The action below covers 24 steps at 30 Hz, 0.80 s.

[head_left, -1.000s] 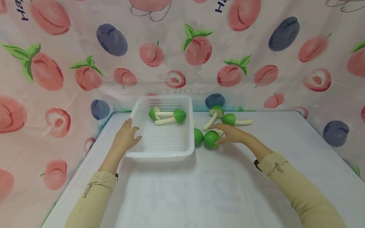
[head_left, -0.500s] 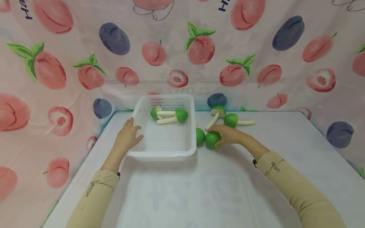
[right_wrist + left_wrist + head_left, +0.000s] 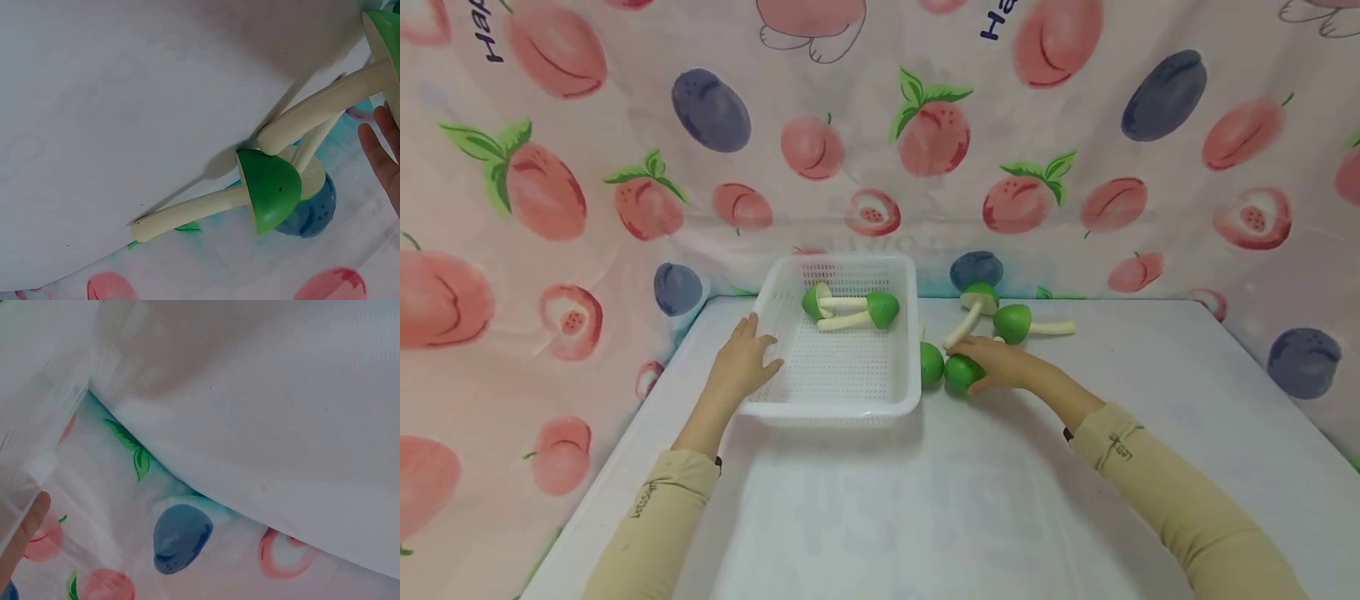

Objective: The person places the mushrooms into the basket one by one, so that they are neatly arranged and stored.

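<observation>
My right hand [image 3: 1000,364] grips the green cap of a toy mushroom [image 3: 962,374] beside the basket, thumb on the near side and fingers over the far side. In the right wrist view, this mushroom's pale stem [image 3: 331,103] slants over the table, with fingertips [image 3: 375,150] at the right edge. My left hand [image 3: 741,362] rests across the left rim of a white plastic basket [image 3: 827,410], fingers spread and fairly straight. One finger [image 3: 28,528] shows along the basket's outer wall in the left wrist view. Inside lie two green-capped mushrooms [image 3: 882,309] with crossing stems.
Another mushroom [image 3: 932,365] lies against the basket's right wall, partly hidden by it. Behind the right hand are two more, one leaning back [image 3: 980,297] and one lying sideways [image 3: 1012,323]. The white table [image 3: 880,517] meets a fruit-printed curtain [image 3: 880,150] at the back.
My right hand's fingers have closed in on the mushroom cap, which has tilted slightly. My left hand stays at the basket rim. The whole view has shifted a little.
</observation>
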Each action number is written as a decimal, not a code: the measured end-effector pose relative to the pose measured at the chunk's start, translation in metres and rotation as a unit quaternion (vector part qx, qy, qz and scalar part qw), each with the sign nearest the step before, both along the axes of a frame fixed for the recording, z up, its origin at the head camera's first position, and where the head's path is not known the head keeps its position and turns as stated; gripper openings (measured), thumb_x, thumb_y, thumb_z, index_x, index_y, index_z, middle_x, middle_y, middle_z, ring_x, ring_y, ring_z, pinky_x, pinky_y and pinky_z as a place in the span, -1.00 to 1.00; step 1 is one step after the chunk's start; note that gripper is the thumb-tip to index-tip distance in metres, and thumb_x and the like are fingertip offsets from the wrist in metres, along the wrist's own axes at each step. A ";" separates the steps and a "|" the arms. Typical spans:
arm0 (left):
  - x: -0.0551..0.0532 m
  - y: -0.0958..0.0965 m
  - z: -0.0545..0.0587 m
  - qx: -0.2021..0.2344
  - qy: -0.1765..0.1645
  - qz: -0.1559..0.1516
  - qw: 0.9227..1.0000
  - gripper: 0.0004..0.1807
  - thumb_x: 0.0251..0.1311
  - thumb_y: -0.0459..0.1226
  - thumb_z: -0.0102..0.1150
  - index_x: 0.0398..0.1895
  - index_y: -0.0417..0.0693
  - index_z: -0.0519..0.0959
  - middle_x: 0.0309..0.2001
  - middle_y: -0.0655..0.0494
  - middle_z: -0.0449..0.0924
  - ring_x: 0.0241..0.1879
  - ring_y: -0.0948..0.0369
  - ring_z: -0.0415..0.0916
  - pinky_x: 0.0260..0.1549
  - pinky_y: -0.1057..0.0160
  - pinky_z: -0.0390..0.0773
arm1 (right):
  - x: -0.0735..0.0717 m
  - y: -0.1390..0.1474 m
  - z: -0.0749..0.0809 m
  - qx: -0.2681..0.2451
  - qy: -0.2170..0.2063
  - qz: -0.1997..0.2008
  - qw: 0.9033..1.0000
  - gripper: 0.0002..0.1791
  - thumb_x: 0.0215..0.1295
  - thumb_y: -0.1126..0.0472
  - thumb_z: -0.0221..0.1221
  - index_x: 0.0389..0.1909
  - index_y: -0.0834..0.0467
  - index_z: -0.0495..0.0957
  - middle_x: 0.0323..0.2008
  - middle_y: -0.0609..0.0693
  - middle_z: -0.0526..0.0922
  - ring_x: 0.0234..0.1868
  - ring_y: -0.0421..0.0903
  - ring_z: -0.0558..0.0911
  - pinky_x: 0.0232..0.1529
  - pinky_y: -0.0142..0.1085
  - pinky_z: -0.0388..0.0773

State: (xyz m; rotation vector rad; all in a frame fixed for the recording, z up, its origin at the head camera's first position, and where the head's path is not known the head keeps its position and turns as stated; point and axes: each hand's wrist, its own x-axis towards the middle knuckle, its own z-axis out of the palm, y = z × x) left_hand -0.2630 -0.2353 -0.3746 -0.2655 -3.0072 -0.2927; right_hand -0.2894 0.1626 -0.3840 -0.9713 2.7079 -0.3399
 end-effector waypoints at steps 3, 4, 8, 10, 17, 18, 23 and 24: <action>0.001 0.000 0.000 -0.003 0.000 0.003 1.000 -0.52 0.17 -0.18 0.20 0.09 -0.31 0.50 0.38 -0.47 -0.01 0.39 -0.31 -0.05 0.18 -0.26 0.31 | 0.002 0.000 -0.001 -0.004 0.003 0.001 1.000 -0.25 0.03 0.22 0.38 0.27 0.28 0.31 0.33 0.28 0.27 0.34 0.24 0.28 0.26 0.07 0.34; 0.001 0.000 0.000 -0.003 -0.001 0.004 1.000 -0.52 0.17 -0.18 0.19 0.10 -0.31 0.50 0.38 -0.47 -0.02 0.39 -0.31 -0.06 0.18 -0.25 0.31 | 0.003 0.000 0.000 -0.006 0.006 0.002 1.000 -0.25 0.03 0.22 0.38 0.26 0.28 0.32 0.33 0.29 0.28 0.33 0.25 0.29 0.26 0.07 0.34; 0.000 -0.001 -0.002 0.003 -0.005 0.005 1.000 -0.51 0.19 -0.18 0.18 0.11 -0.31 0.49 0.39 -0.46 -0.04 0.40 -0.30 -0.08 0.21 -0.25 0.28 | 0.005 0.003 0.002 -0.018 0.019 0.006 1.000 -0.26 -0.01 0.24 0.40 0.23 0.31 0.35 0.29 0.29 0.33 0.29 0.25 0.34 0.24 0.12 0.33; 0.000 -0.001 -0.003 0.006 -0.006 0.005 1.000 -0.51 0.19 -0.18 0.18 0.11 -0.31 0.49 0.39 -0.46 -0.04 0.40 -0.30 -0.08 0.21 -0.25 0.28 | 0.006 0.003 0.005 -0.025 0.025 0.008 0.999 -0.27 -0.02 0.25 0.40 0.21 0.32 0.36 0.27 0.29 0.35 0.27 0.24 0.36 0.22 0.12 0.34; 0.002 -0.005 -0.004 0.008 0.003 0.010 1.000 -0.52 0.17 -0.19 0.20 0.09 -0.32 0.51 0.38 -0.48 -0.01 0.39 -0.31 -0.05 0.17 -0.26 0.32 | 0.005 0.002 0.010 -0.041 0.035 0.008 0.999 -0.26 -0.01 0.28 0.39 0.24 0.30 0.35 0.26 0.25 0.38 0.28 0.20 0.36 0.22 0.03 0.40; 0.002 -0.004 -0.004 0.009 0.003 0.009 1.000 -0.53 0.16 -0.20 0.20 0.08 -0.32 0.51 0.38 -0.48 -0.01 0.39 -0.31 -0.05 0.17 -0.27 0.31 | 0.006 0.001 0.011 -0.042 0.036 0.007 0.998 -0.26 -0.01 0.27 0.39 0.23 0.30 0.35 0.26 0.25 0.39 0.28 0.20 0.37 0.22 0.03 0.40; 0.001 0.000 -0.002 0.007 0.003 0.003 1.000 -0.52 0.16 -0.19 0.20 0.08 -0.31 0.51 0.38 -0.47 -0.01 0.39 -0.31 -0.05 0.16 -0.26 0.32 | 0.010 0.004 0.016 -0.052 0.036 -0.003 0.998 -0.27 -0.02 0.26 0.40 0.22 0.30 0.37 0.24 0.25 0.41 0.26 0.19 0.39 0.21 0.04 0.42; 0.001 0.001 -0.002 0.006 0.003 0.002 1.000 -0.52 0.17 -0.18 0.20 0.08 -0.31 0.51 0.38 -0.47 -0.02 0.39 -0.30 -0.05 0.17 -0.26 0.32 | 0.010 0.005 0.017 -0.056 0.036 -0.006 0.998 -0.27 -0.02 0.26 0.40 0.22 0.30 0.37 0.23 0.25 0.42 0.26 0.19 0.40 0.20 0.04 0.42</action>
